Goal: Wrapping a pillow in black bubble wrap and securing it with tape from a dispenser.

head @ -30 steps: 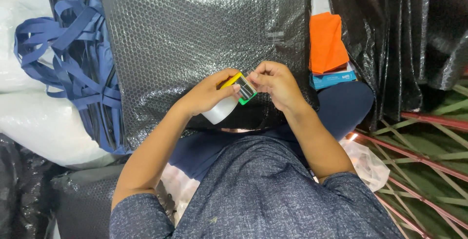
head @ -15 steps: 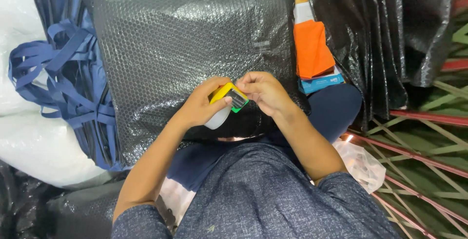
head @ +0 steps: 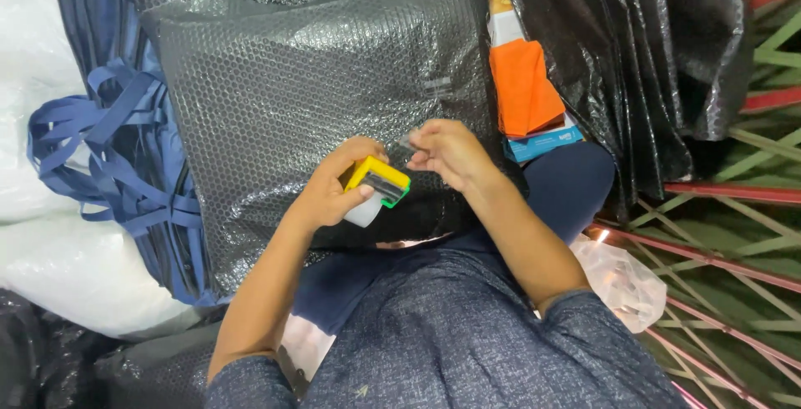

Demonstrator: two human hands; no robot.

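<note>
My left hand [head: 334, 188] grips a roll of clear tape [head: 364, 211] fitted with a yellow and green cutter [head: 380, 179]. My right hand [head: 446, 152] pinches the free end of the clear tape strip [head: 408, 143], a little to the right of the cutter. Both hands hover over a flat parcel wrapped in black bubble wrap [head: 309, 83] that rests on my lap and reaches away from me.
A bundle of dark blue straps [head: 108, 159] lies to the left beside white bags [head: 50, 242]. An orange cloth [head: 521, 88] on a blue box [head: 546, 143] sits right of the parcel. Black plastic sheeting [head: 651, 58] and a red and green mat [head: 734, 242] fill the right side.
My right hand has drawn away from the cutter, pulling the tape end up and to the right. My left hand with the roll dropped slightly left. The view shifted a little.
</note>
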